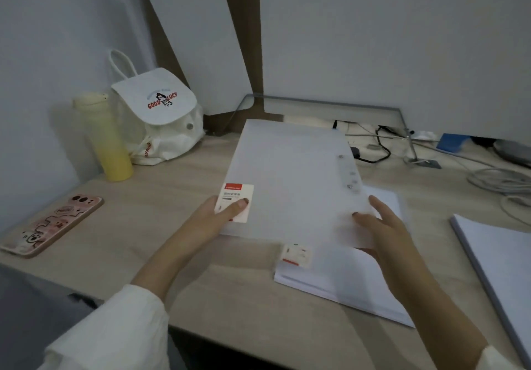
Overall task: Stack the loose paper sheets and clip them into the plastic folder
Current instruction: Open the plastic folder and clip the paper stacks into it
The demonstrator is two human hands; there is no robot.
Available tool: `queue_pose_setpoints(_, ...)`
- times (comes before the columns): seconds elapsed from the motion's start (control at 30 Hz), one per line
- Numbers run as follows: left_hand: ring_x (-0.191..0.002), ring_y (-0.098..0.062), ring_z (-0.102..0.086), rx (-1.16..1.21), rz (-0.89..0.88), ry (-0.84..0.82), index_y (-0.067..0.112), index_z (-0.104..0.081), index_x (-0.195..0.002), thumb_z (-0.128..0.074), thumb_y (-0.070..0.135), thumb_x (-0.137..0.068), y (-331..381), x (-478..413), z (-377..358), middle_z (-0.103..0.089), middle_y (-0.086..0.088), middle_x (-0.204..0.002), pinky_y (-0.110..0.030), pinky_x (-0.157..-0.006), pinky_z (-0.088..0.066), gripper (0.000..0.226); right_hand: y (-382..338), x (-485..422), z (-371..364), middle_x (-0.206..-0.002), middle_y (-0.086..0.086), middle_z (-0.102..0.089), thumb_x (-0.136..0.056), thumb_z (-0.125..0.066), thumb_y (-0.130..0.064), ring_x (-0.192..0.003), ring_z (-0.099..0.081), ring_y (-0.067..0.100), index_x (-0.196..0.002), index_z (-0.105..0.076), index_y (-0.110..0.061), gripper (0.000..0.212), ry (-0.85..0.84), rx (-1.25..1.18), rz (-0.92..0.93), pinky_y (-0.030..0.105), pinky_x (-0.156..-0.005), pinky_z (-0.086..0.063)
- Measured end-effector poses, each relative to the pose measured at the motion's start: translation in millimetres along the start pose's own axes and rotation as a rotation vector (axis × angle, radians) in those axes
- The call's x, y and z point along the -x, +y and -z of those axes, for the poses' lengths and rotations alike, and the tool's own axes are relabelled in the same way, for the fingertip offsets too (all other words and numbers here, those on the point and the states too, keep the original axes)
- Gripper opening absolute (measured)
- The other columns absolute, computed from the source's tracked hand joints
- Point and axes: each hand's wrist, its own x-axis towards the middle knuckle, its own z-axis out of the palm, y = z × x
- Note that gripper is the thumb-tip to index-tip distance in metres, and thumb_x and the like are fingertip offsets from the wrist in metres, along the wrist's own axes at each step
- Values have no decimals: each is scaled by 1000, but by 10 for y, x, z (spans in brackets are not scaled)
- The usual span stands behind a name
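A translucent white plastic folder (290, 174) with a red-and-white label is held above the desk in the middle of the view. My left hand (221, 214) grips its near left corner, thumb on the label. My right hand (382, 226) holds its near right edge, thumb on top and fingers underneath. Below it lies a stack of paper (344, 283) under a second translucent cover with a small red label. Another stack of white sheets (500, 266) lies at the right edge of the desk.
A pink phone (51, 226) lies at the left of the wooden desk (178, 197). A yellow bottle (106, 139) and a white backpack (161, 116) stand at the back left. Cables (500, 183) and a monitor stand (413, 151) fill the back right.
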Motion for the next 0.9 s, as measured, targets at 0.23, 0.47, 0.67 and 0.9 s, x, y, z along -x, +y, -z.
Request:
queue_pose_setpoints(0.23,-87,-12,-62,-33,-6,-289,15,-62,-106,-56,39,-89,121,-11,-933,-68,3,-98,-17,-71,-44,29,274,295,868,-111,4,-57,-92,-52,-12,-94,-57,21,-139,-37,-23,50,193,11,-56,36,-87,-46)
queue_pose_setpoints(0.47,-127,-19,-40,-320,29,-181,14,-57,-117,-56,40,-89,-87,56,-1306,-42,-4,-130,-27,-105,-28,39,642,420,1209,-149,13,-34,-91,-54,-11,-135,-36,27,-144,-33,-12,58,147,57,-147,37,-107,-30)
queue_pose_setpoints(0.67,-140,-13,-25,-265,-22,-264,14,-19,-147,-38,27,-99,-81,207,-1310,-21,0,-153,-19,-106,-19,54,372,436,1149,-135,-8,-54,-92,-50,-32,-130,-46,14,-130,-53,-24,39,113,-64,7,35,-111,-30)
queue_pose_setpoints(0.9,-100,-10,-50,-246,140,-484,29,-52,-111,-42,67,-82,226,143,-942,-52,9,-116,-30,-97,-40,49,-381,394,481,-140,-19,-46,-92,-31,-53,-126,-45,0,-137,-39,-39,48,-98,-80,251,29,-110,-33)
